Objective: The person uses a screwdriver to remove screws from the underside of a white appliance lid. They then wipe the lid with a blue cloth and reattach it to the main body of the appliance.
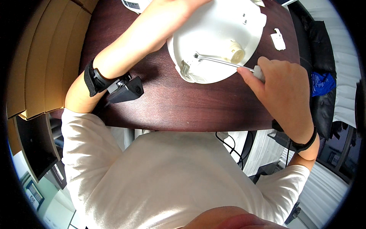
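Observation:
A rounded white plastic shell [213, 23] lies with its hollow side up on the dark wooden table. My right hand [288, 86] is closed round the pale handle of a screwdriver [225, 61]. Its metal shaft slants left over the shell, the tip at a small dark spot near the shell's near-left edge. Beside the shaft inside the shell stands a cream cylindrical part [236, 53], and a small metal piece [185, 68] sits by the rim. My left hand [179, 8] reaches across the shell's far-left side; its fingers are cut off by the upper edge.
A small white plastic piece [278, 40] lies right of the shell, and part of another white object [136, 5] shows at the far left. Cardboard boxes [45, 57] line the table's left side. Rightward is black padded seating [322, 49] with a blue item [322, 84]. Cables hang below the near edge.

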`<action>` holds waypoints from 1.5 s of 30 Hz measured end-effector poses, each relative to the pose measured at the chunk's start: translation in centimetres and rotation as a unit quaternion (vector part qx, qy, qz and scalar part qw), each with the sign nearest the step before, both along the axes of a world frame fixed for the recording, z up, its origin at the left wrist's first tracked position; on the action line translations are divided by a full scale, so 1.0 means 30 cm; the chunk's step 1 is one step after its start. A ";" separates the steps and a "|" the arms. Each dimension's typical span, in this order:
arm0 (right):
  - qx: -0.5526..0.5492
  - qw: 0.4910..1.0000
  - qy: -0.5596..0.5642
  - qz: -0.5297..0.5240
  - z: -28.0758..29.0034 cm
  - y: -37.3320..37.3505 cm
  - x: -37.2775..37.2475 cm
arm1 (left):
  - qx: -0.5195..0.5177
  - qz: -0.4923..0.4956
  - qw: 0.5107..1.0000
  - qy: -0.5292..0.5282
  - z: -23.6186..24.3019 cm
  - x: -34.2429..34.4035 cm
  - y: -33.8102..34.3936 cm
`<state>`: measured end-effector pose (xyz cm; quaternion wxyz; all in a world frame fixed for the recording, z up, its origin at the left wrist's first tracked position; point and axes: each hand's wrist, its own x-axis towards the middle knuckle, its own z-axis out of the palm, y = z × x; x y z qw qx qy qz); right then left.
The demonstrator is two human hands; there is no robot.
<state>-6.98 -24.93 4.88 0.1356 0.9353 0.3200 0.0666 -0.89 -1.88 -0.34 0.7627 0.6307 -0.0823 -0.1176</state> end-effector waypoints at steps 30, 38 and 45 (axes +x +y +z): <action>0.095 0.994 -0.052 0.022 -0.017 -0.005 0.065 | 0.032 0.063 0.994 -0.086 -0.041 -0.037 0.004; 0.084 0.995 -0.044 0.044 -0.021 0.054 0.127 | -0.004 0.116 0.992 -0.041 0.030 -0.037 0.005; 0.088 0.995 -0.027 0.047 -0.017 0.075 0.135 | -0.007 0.126 0.989 -0.071 0.041 -0.046 0.012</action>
